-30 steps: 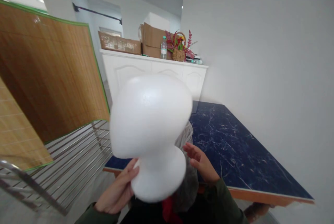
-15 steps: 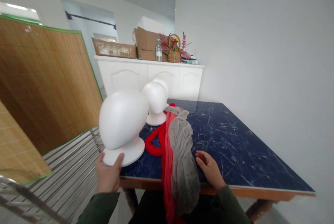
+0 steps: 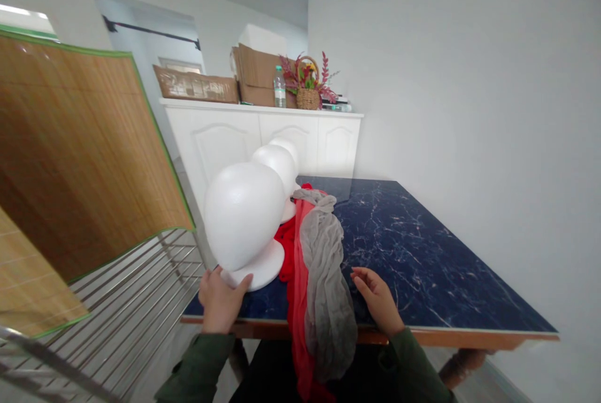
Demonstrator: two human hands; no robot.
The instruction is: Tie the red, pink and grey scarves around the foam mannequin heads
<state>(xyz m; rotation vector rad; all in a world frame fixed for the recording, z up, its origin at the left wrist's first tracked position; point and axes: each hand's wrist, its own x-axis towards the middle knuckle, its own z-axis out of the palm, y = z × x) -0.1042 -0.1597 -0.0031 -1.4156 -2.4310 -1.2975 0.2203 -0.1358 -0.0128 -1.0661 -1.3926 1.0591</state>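
Observation:
My left hand [image 3: 220, 304] grips the round base of a white foam mannequin head [image 3: 244, 215], thumb on top of the base and fingers at its outer edge. The head stands on the left of the table, hiding much of a second foam head [image 3: 275, 162] and a third [image 3: 288, 146] behind it. Right of them, a coral-red scarf [image 3: 301, 278] and a crinkled grey scarf [image 3: 323, 265] lie lengthwise and hang over the front edge. Bright red cloth [image 3: 285, 246] shows beside the base. My right hand [image 3: 378, 300] rests right of the grey scarf, fingers loosely bent, holding nothing visible.
The table [image 3: 422, 253] has a dark blue marbled top. A metal rack [image 3: 136, 303] and a bamboo mat [image 3: 89, 159] stand at left. Behind, a white cabinet [image 3: 220, 140] carries cardboard boxes [image 3: 256, 71], a bottle [image 3: 280, 90] and a flower basket [image 3: 307, 98].
My left hand has moved the nearest mannequin head rightward, toward the scarves, and it now covers more of the second head and the red cloth. My right hand has barely moved.

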